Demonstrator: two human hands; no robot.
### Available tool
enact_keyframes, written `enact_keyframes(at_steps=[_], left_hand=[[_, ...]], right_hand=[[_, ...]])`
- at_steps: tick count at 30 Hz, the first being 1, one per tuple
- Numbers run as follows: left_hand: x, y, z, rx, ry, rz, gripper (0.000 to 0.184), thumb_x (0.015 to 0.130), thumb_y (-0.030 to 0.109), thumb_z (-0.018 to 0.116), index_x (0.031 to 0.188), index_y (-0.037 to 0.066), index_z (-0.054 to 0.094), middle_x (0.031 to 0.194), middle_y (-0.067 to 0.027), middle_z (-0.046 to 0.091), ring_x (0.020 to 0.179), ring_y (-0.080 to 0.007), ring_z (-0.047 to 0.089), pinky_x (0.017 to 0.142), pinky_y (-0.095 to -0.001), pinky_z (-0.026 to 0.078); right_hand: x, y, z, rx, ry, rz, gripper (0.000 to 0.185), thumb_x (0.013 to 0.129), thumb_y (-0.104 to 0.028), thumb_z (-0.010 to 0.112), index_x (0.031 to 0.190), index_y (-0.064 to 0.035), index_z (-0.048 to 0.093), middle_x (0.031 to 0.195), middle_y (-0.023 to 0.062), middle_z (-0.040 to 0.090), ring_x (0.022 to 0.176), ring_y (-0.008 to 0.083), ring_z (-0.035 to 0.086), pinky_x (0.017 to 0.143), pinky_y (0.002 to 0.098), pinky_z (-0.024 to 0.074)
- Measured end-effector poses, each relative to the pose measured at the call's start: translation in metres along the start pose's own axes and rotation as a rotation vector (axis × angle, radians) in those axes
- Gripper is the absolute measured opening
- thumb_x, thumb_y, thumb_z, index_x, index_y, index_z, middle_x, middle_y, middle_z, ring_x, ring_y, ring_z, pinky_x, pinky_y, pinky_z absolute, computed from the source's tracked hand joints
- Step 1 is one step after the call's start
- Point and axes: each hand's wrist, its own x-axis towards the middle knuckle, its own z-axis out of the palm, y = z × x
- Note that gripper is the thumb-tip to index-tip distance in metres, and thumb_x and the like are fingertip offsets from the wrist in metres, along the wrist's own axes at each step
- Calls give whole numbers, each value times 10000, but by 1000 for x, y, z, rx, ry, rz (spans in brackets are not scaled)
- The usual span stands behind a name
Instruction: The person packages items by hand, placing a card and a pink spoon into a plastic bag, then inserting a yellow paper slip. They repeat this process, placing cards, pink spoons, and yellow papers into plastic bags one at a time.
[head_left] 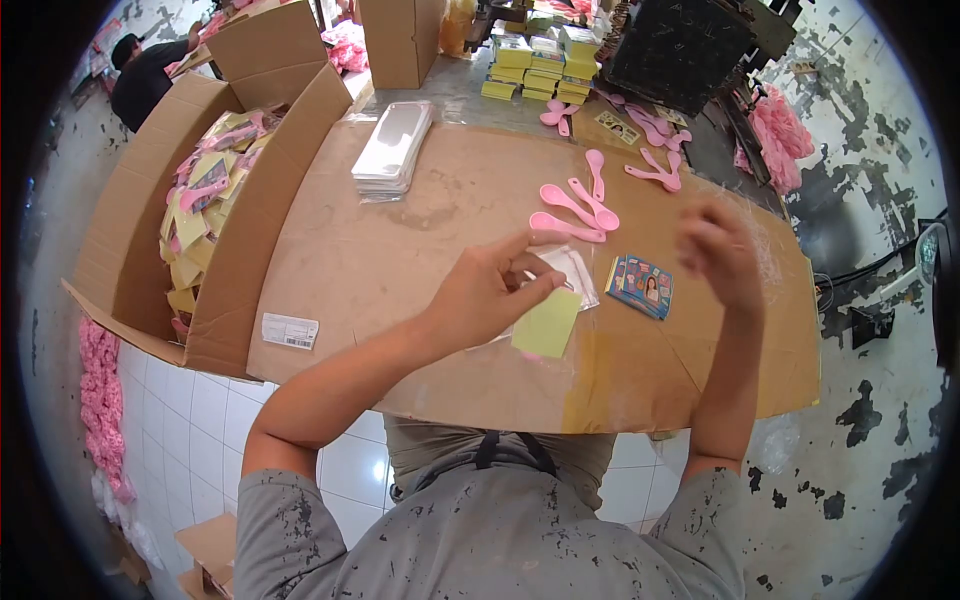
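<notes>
My left hand (490, 290) is closed in a pinch on the top edge of a pale yellow card (546, 325), which hangs over the cardboard tabletop. Behind that hand lies a clear plastic sleeve (578, 272), partly hidden by it. A bit of pink shows at the card's lower edge, too little to name. To the right, my right hand (718, 250) is raised over the table, blurred by motion, so its grip is unclear. Between the hands rests a small pile of blue printed cards (640, 287). Pink plastic spoons (568, 204) lie just beyond my left hand.
An open carton (225, 250) at left holds many packed pink spoons with cards. A stack of clear sleeves (393, 150) stands at the back left of the cardboard (440, 230). Yellow card stacks (540, 65) and a black machine (685, 50) are behind. Another person (150, 80) is far left.
</notes>
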Motion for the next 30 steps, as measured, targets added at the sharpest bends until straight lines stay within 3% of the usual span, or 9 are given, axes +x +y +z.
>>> enact_keyframes(at_steps=[2,3,5,9,12,14,16,21,30], left_hand=[[5,-10,-1,-102,64,1,386,995,161,732,1327,-12,638,953,-83,785,698,-47,640,634,-245,517],[6,-10,-2,-120,65,-16,378,998,169,731,1318,-13,643,971,-85,782,718,-47,642,646,-241,519],[8,-8,-3,-160,66,-48,365,1003,186,729,1298,-16,654,1008,-89,777,758,-48,647,671,-233,523],[11,-14,0,-207,41,-60,345,1018,174,704,1301,-18,658,1046,-88,767,846,-56,671,717,-227,535],[12,-16,0,-260,-4,-76,344,1040,153,669,1326,-36,635,1110,-105,761,937,-88,694,796,-248,556],[14,-12,-6,-209,-72,-120,371,1060,131,638,1374,-59,590,1212,-145,752,1076,-138,716,907,-289,580],[13,-12,-5,-194,-68,-141,345,1061,136,639,1351,-48,614,1182,-122,761,1054,-120,716,894,-274,576],[11,-7,-5,-219,-19,-155,314,1056,178,663,1301,-17,663,1108,-74,771,1000,-86,715,839,-255,578],[13,-14,-7,-244,31,-177,281,1050,202,677,1250,4,692,1085,-61,765,969,-109,720,766,-268,610]], right_hand=[[-16,14,-82,335,-93,99,128,996,-96,589,1108,-33,596,858,45,594,759,133,593,690,295,507],[-23,30,-115,266,15,80,198,985,-77,592,1177,-27,588,931,73,624,841,166,619,749,316,520],[-31,72,-167,-509,422,69,353,964,-40,599,1315,-16,571,1077,129,683,1006,233,673,868,357,546],[-53,93,-159,-1810,734,58,538,912,23,606,1445,-29,545,1324,196,664,1300,356,602,1082,435,479],[-40,49,-80,-1407,644,-98,532,893,-7,631,1421,-47,579,1352,195,637,1338,378,552,1112,444,439],[-27,44,-32,-1113,432,-219,485,907,-59,673,1387,-37,611,1305,165,668,1229,315,636,1051,400,481],[-21,18,29,-644,111,70,408,941,-140,711,1332,-46,649,1192,104,720,1087,218,691,980,379,517],[-9,40,98,-40,-132,70,274,983,-54,703,1245,14,664,1091,46,714,999,121,687,864,277,547],[-1,46,90,107,-99,81,232,973,-32,714,1193,40,693,1054,69,732,936,99,696,802,247,559]])
